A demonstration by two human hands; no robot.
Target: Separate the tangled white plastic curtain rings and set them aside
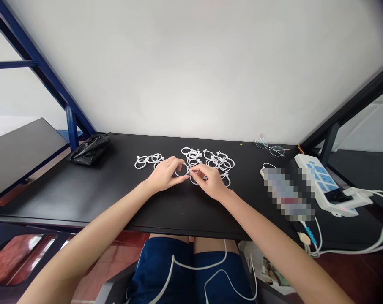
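**Thin white rings tangle easily under close-together hands**

The left hand and right hand are together near the middle of a flat black surface, with their fingers closing around a thin white plastic ring. Whether either hand truly grips it cannot be told. Just beyond lies a loose heap of overlapping white plastic rings, with a smaller cluster of white rings to the left.

Overlapping rings could snag, so a sharp pull might drag the heap apart. Their light, thin bodies could skid across the smooth surface toward the near edge and drop. To the right, a pair of thin wire-rimmed eyeglasses and a white-and-blue power strip could catch any ring that slides too far.
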